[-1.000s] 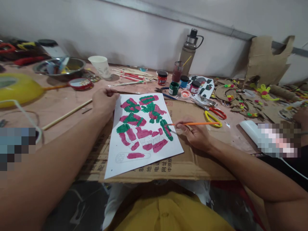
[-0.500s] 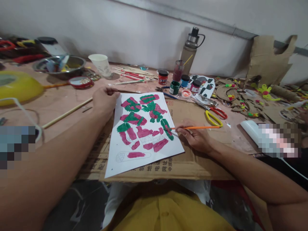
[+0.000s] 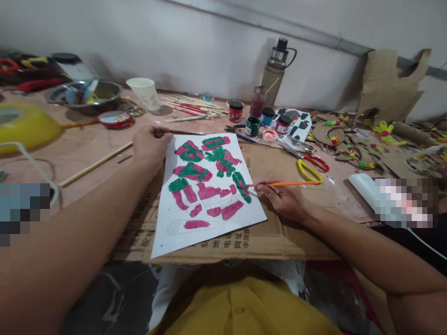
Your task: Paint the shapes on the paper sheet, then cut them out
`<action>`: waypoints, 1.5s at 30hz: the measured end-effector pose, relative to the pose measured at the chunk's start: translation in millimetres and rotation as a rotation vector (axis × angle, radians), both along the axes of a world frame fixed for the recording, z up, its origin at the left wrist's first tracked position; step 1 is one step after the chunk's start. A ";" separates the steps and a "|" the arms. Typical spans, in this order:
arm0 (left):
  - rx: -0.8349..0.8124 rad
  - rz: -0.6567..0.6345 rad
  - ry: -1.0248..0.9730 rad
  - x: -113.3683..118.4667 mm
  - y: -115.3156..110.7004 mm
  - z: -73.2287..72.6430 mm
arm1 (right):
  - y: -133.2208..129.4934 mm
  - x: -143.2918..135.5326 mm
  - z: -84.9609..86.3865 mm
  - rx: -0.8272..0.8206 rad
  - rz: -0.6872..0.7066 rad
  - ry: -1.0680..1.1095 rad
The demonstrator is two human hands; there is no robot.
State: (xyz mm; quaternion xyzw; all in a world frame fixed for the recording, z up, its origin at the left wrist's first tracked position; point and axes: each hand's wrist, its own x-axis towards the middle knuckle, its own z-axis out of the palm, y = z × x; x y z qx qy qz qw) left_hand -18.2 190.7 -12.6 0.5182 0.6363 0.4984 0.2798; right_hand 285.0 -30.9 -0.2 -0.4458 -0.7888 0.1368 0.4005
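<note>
A white sheet [image 3: 164, 242] with green and magenta painted shapes lies on flattened cardboard [image 3: 296, 237]. At its upper left corner my left hand [image 3: 152, 144] grips the paper's edge, fingers bent. My right hand [image 3: 281, 197] is closed around an orange paintbrush [image 3: 289, 184], whose tip meets the green and magenta shape at the sheet's right side. Some outlined shapes near the bottom of the sheet are bare white. Beyond the sheet stand an uncapped green paint jar [image 3: 252, 126], a red jar [image 3: 235, 112], a blue jar [image 3: 267, 117] and a magenta jar [image 3: 282, 124].
Scissors [image 3: 309, 170] lie right of the sheet. Farther back are a paper cup [image 3: 144, 93], a tall bottle [image 3: 275, 70], wooden sticks [image 3: 192, 108] and a metal bowl [image 3: 113, 95]. Yellow tape [image 3: 38, 128] sits left; a white device [image 3: 363, 190] sits right.
</note>
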 end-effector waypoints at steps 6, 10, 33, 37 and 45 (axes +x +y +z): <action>0.010 -0.023 -0.004 -1.1 2.6 -3.6 | -5.2 0.4 4.7 0.002 0.006 -0.021; -0.004 -0.016 -0.021 -1.2 4.6 -4.1 | -6.9 0.3 5.9 0.026 -0.013 -0.029; 0.009 -0.016 -0.039 1.9 2.9 -1.6 | -15.4 -2.6 15.7 -0.021 0.014 -0.017; -0.023 0.005 -0.081 4.9 -1.1 3.7 | -21.5 -3.5 19.5 -0.059 0.017 -0.020; -0.010 -0.019 -0.010 1.2 -0.5 1.6 | -28.4 2.7 16.8 -0.049 -0.090 0.060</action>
